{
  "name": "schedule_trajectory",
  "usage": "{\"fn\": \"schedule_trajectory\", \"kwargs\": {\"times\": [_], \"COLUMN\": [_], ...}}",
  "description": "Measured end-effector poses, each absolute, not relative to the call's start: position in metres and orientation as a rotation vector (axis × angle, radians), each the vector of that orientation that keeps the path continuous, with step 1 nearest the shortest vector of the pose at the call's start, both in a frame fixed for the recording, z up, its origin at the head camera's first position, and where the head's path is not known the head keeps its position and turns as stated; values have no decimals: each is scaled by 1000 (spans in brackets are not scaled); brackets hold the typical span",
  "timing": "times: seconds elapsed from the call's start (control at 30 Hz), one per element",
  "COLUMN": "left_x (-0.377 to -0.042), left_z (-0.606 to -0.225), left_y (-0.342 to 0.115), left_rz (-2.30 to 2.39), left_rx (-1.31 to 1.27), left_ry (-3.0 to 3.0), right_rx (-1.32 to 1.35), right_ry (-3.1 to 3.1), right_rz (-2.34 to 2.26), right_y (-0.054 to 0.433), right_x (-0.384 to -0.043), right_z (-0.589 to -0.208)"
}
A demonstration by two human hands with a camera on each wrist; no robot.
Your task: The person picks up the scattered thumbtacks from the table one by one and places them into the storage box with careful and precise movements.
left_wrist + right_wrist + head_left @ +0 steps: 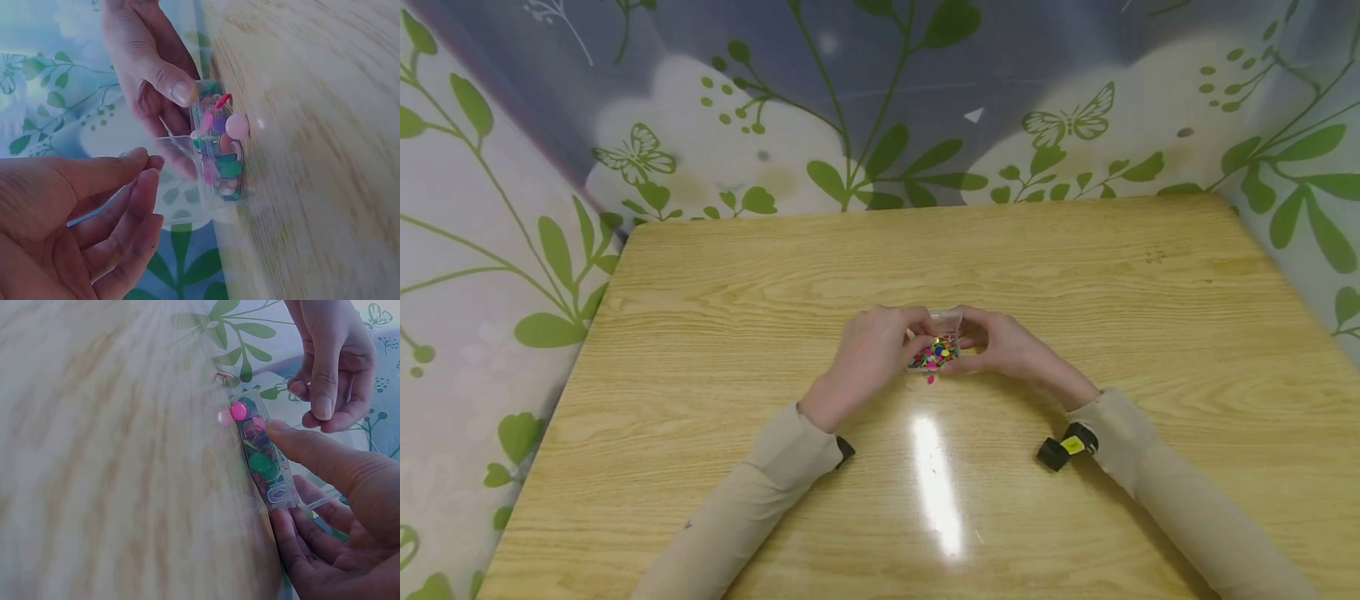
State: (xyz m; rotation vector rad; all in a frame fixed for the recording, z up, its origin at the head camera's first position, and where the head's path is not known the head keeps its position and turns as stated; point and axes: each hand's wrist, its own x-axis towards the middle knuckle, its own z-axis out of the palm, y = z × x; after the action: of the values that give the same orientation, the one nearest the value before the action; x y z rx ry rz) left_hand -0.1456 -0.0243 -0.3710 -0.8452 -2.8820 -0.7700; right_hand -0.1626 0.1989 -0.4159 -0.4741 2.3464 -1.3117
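Note:
A small clear plastic box [282,495] filled with colourful thumbtacks [938,353] rests on the table, its transparent lid [178,206] raised. My right hand [1006,343] grips the box from the right side, thumb on the near edge and fingers behind it. Over the box's left part is my left hand [872,350], its thumb tip against the index fingertip close to the lid. I cannot tell whether something small sits between those fingertips. One bright pink thumbtack [239,411] is at the box's front edge, with a paler pink thumbtack [237,126] showing there in the left wrist view.
The wooden table [760,275] stretches out around both hands. Walls printed with leaves and butterflies [1067,121] border its back and sides. A black wrist device [1060,450] with a yellow label is on the right wrist. A bright light reflection [937,492] lies in front of the box.

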Motion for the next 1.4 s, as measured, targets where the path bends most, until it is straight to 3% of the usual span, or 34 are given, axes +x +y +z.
{"fn": "schedule_trajectory", "kwargs": {"times": [1.4], "left_x": [-123], "left_z": [-386], "left_y": [-47], "left_rz": [-573], "left_rx": [-1034], "left_ry": [-3036], "right_rx": [-448], "right_ry": [2367], "right_rz": [-1287], "right_y": [199], "right_x": [-162], "right_z": [-416]}}
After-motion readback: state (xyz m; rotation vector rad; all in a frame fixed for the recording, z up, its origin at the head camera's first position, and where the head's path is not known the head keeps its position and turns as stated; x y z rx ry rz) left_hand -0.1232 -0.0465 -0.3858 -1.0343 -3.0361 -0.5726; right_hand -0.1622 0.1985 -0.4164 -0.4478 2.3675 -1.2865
